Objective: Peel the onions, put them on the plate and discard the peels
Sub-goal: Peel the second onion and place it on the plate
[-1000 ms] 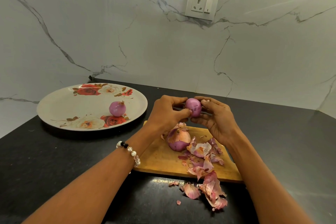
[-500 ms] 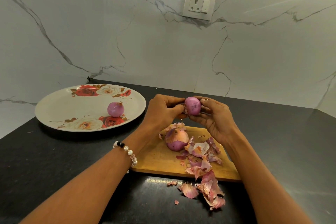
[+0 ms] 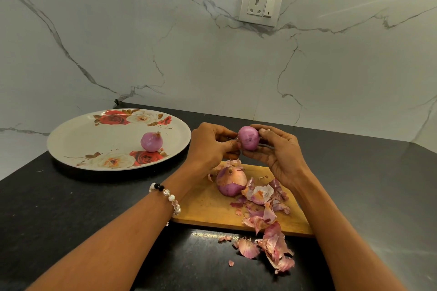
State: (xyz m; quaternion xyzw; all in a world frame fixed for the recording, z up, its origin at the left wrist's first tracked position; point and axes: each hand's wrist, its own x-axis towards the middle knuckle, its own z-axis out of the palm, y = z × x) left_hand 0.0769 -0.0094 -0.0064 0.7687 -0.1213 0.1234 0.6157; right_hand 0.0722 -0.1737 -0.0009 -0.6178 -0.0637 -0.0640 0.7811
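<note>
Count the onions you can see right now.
3: one onion on the plate at, one held between both hands at, one partly peeled on the cutting board at. Peels may hide more.

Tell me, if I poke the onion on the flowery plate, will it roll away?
Probably a bit. The peeled onion looks round and smooth, so a poke would likely make it wobble or roll. The plate seems shallow with a slightly raised rim, which might stop a gentle roll. Its shiny skin suggests that it may feel slippery.
</note>
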